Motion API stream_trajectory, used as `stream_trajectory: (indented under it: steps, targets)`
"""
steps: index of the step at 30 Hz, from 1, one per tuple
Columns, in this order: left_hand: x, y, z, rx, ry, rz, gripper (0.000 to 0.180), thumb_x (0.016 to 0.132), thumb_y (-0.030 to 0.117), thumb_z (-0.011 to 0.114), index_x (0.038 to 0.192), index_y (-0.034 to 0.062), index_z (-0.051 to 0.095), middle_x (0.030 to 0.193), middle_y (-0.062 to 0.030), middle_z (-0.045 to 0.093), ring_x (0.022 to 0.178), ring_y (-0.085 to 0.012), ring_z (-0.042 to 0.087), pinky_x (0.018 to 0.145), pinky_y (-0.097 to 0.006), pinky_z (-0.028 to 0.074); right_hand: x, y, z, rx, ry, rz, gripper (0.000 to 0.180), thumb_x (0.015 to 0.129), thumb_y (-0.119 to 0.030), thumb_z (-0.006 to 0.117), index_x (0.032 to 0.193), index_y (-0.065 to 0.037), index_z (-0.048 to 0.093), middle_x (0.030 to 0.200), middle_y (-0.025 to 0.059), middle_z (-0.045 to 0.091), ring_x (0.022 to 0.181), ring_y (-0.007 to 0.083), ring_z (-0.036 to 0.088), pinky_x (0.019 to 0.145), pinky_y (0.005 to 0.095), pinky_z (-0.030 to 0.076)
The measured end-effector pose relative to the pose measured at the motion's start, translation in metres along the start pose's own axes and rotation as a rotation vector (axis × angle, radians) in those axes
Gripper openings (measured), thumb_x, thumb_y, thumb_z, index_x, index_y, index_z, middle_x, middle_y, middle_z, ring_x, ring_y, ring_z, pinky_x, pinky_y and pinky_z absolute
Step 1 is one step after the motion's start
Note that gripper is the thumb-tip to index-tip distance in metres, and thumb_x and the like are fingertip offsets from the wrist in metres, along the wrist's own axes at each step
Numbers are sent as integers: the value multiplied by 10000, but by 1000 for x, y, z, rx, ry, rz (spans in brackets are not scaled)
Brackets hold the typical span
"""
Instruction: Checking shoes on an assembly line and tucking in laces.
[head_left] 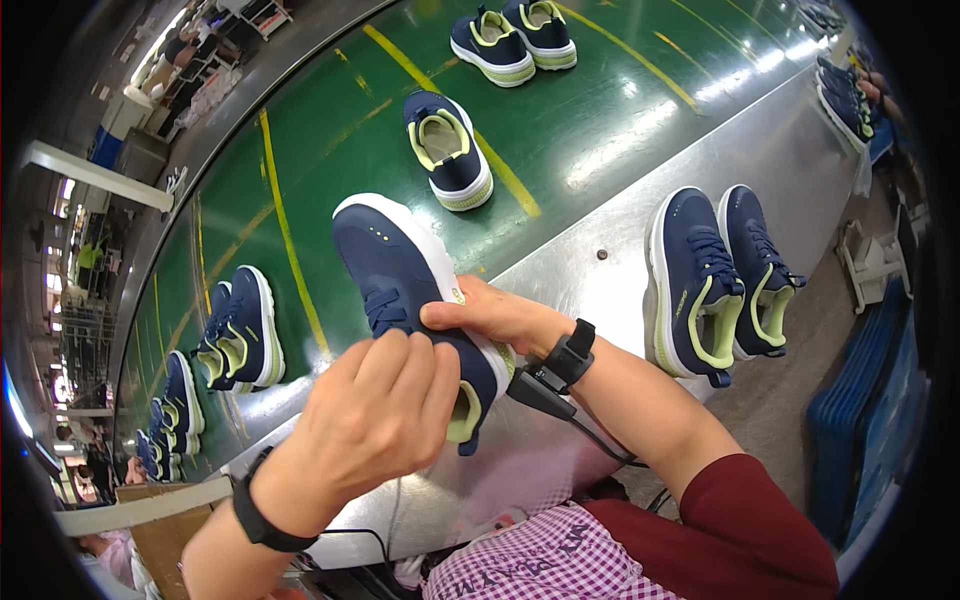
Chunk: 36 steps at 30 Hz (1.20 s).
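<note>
A navy sneaker (pixel 385 245) with a white sole and lime-green lining is held up in front of me, its toe pointing away and a little left. My right hand (pixel 500 318) grips its side, the thumb lying across the upper near the laces and the fingers going under the sole. Over the lacing and tongue, my left hand (pixel 375 410) is closed with its fingers curled in. Whatever that hand pinches is hidden behind the knuckles. Part of the lime collar shows below the left hand.
A single matching sneaker (pixel 440 150) stands on the green conveyor belt (pixel 330 130), with a pair (pixel 512 45) farther off. More shoes (pixel 245 330) line the belt at left. Another pair (pixel 705 285) rests on the metal ledge (pixel 560 250) at right. Blue panels (pixel 860 390) stand beyond.
</note>
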<state>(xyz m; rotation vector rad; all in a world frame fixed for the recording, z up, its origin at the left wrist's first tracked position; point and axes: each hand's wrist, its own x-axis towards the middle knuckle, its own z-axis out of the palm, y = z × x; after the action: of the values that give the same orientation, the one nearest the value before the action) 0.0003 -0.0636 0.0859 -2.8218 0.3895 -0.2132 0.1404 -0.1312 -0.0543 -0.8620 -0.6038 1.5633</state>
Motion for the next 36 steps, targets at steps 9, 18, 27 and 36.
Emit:
stream_trajectory:
  steps: [9, 18, 27, 36]
  targets:
    - [-28, 9, 23, -65, 324, -160, 228, 748, 52, 657, 968, -9, 658, 879, -108, 639, 781, -239, 646, 663, -313, 524, 4, 6, -2, 31, -33, -30, 722, 818, -445, 744, 1322, 7, 492, 1219, 95, 611, 1081, 152, 600, 957, 284, 471]
    - [-52, 33, 30, -643, 527, -719, 371, 919, 224, 537, 1145, -65, 595, 1133, -213, 607, 1021, -349, 594, 892, -429, 468, 9, 22, -18, 528, -325, -119, 960, 713, -642, 743, 1347, 8, 431, 1271, 211, 561, 1103, 313, 625, 917, 419, 554]
    - [-31, 55, 44, -358, 512, -603, 632, 664, 94, 761, 1243, -12, 530, 1228, -196, 522, 1101, -366, 549, 933, -460, 454, 9, 23, -18, 495, -300, -119, 1011, 659, -608, 799, 1374, -7, 411, 1285, 227, 549, 1125, 308, 614, 905, 425, 566]
    - [-27, 63, 40, -1189, 756, -949, 365, 849, -138, 595, 1201, -41, 590, 1154, -166, 612, 1049, -205, 640, 876, -293, 556, 4, 18, -13, 542, -371, -78, 1070, 598, -566, 860, 1384, -3, 402, 1320, 230, 514, 1160, 290, 584, 944, 388, 541]
